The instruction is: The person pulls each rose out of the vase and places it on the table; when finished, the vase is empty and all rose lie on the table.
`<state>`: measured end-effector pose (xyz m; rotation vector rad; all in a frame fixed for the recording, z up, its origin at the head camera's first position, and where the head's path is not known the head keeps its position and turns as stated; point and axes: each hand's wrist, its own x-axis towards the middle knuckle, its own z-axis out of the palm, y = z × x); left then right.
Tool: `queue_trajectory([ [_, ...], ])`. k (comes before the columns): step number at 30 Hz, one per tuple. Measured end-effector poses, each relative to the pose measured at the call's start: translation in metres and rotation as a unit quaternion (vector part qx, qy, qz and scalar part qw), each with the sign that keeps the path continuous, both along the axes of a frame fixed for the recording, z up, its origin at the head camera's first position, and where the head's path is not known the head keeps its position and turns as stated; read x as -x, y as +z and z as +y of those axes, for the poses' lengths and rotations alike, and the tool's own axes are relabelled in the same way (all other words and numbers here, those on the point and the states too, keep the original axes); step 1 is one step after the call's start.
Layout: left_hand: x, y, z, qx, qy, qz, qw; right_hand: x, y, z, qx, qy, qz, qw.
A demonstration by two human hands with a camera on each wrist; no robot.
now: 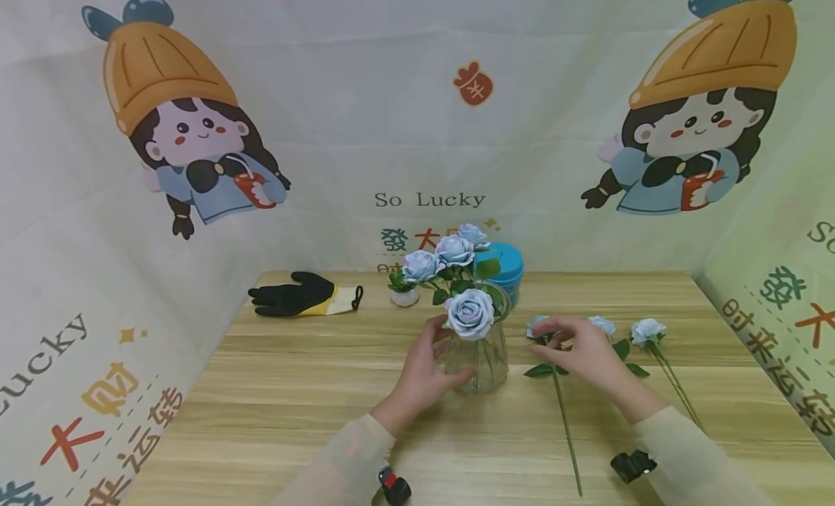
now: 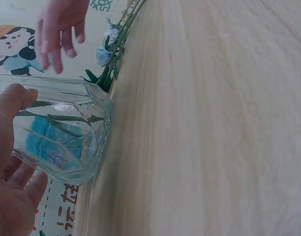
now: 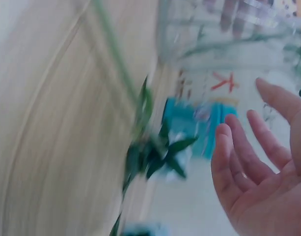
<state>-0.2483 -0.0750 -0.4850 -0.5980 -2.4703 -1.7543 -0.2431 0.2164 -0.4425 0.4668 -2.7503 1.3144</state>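
Fingers of L hand [image 1: 427,368] curl round the vase [image 1: 485,361] on the surface [image 1: 293,419]; those of R hand [image 1: 580,350] are loosely spread, empty, near a rose [image 1: 559,393] just R of it. Prob. best: steady vase, pinch rose mid-stem, lift w/o bumping blooms [image 1: 470,314].

Roses [image 1: 471,314] in vase [image 1: 488,365], tub [image 1: 511,263] behind

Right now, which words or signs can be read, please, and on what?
"So Lucky": printed cloth, back centre.
"發大": beneath, next character partly covered by roses.
"时来运转": cloth's right side.
Left side: same texts, partly cut.
Red pouch print: character too small.
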Motion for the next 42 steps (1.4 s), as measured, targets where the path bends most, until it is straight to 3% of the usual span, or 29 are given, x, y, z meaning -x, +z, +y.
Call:
queue_trajectory([
  [5,0.001,0.0,0.0,0.0,-0.002,0.005,1.0,-0.006,-0.001,-0.024,0.075,0.042,0.011,0.9963],
  [12,0.002,-0.001,0.0,0.001,-0.003,0.009,1.0,-0.002,-0.008,-0.05,0.117,0.042,0.021,0.992],
  [32,0.003,-0.001,0.0,0.006,-0.009,0.02,0.9997,0.015,-0.017,-0.061,0.165,0.07,-0.009,0.9838],
  [42,0.006,0.005,-0.008,0.037,-0.015,0.02,0.999,0.016,-0.018,-0.061,0.164,0.076,-0.001,0.9835],
])
